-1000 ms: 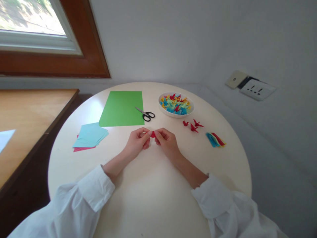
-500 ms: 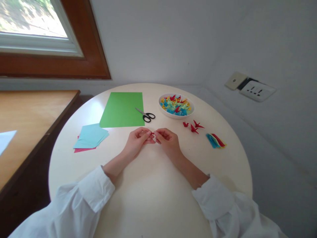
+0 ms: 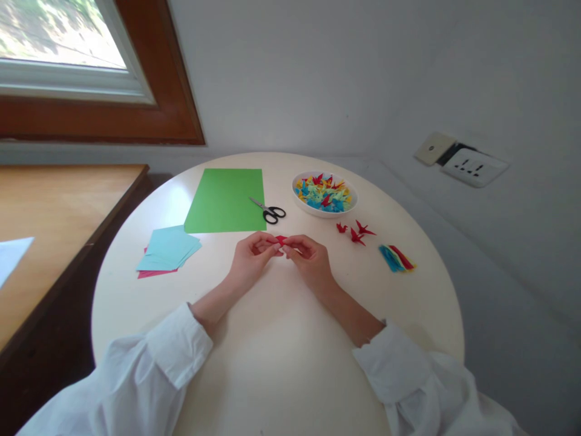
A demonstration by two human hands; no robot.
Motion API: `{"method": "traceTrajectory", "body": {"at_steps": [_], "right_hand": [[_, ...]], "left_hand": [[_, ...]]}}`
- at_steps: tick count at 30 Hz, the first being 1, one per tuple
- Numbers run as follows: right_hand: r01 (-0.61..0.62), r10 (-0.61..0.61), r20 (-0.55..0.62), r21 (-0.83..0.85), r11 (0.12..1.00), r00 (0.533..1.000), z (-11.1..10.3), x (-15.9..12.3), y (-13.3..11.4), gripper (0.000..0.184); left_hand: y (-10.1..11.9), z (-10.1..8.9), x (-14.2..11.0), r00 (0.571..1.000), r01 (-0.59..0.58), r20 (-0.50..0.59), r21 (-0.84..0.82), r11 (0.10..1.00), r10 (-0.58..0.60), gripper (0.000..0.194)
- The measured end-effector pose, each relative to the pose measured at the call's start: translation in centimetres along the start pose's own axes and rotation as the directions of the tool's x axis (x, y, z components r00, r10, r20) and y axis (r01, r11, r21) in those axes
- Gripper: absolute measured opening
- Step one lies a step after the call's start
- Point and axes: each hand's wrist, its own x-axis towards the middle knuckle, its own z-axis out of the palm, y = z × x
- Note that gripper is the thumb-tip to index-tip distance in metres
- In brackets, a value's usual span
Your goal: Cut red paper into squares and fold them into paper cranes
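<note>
Between my fingertips is a small folded piece of red paper (image 3: 282,240), partly covered by the fingers. My left hand (image 3: 255,254) pinches its left side, thumb against fingers. On the other side my right hand (image 3: 307,255) pinches it the same way. Both hands are over the middle of the white round table (image 3: 276,363). Just beyond them lie black-handled scissors (image 3: 272,214), their blades resting on a green sheet of paper (image 3: 227,200). To the right of my right hand sit three red paper cranes (image 3: 356,236).
A white bowl (image 3: 318,212) full of small coloured paper cranes stands at the back right. Strips of coloured paper (image 3: 396,258) lie near the right edge. Light blue paper squares (image 3: 167,248) cover pink ones (image 3: 157,274) on the left. A wooden desk (image 3: 59,224) adjoins the left side.
The red paper has been turned in my fingers: a face showed first, then a thin edge, and now a flat face above the thumbs. Both hands stay in nearly the same place.
</note>
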Motion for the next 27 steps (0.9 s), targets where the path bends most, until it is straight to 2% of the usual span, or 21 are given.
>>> {"method": "traceTrajectory", "body": {"at_steps": [12, 27], "right_hand": [[0.026, -0.027, -0.024, -0.068, 0.997, 0.999, 0.03, 0.03, 0.05, 0.005], [0.021, -0.025, -0.066, -0.053, 0.998, 0.997, 0.24, -0.14, 0.19, 0.011]], "left_hand": [[-0.35, -0.09, -0.1, 0.998, -0.063, 0.02, 0.09, 0.994, 0.061, 0.019], [-0.52, -0.16, 0.04, 0.998, -0.057, -0.004, 0.07, 0.996, 0.058, 0.019]]}}
